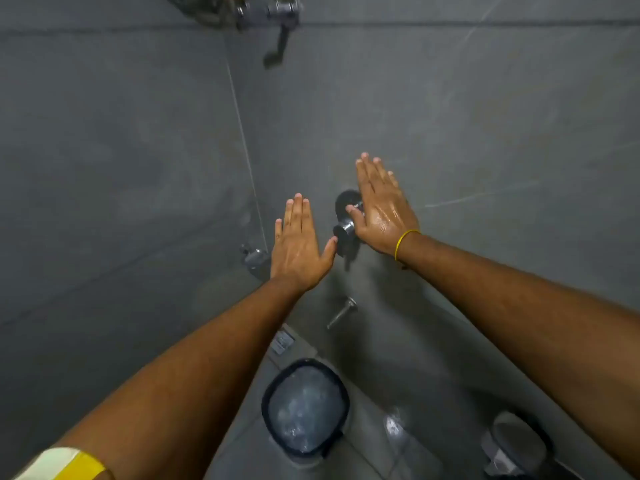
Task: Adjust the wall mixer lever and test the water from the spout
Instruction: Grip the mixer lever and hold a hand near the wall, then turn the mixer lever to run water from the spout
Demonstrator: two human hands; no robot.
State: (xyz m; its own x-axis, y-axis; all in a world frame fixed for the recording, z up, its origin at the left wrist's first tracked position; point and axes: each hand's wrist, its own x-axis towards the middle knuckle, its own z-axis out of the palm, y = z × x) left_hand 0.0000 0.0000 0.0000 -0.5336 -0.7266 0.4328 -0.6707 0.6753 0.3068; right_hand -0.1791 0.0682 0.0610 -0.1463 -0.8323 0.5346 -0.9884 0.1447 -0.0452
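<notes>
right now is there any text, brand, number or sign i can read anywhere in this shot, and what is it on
None can be read.
The mixer by the right hand: no marking visible.
The small plate on the floor: too blurred to tell whether it carries any text.
The bucket and the chrome fittings at the top: no lettering visible.

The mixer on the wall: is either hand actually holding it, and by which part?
Neither closes a grip. The right hand lies flat, thumb against the mixer lever; the left hand is open, thumb tip near it.
</notes>
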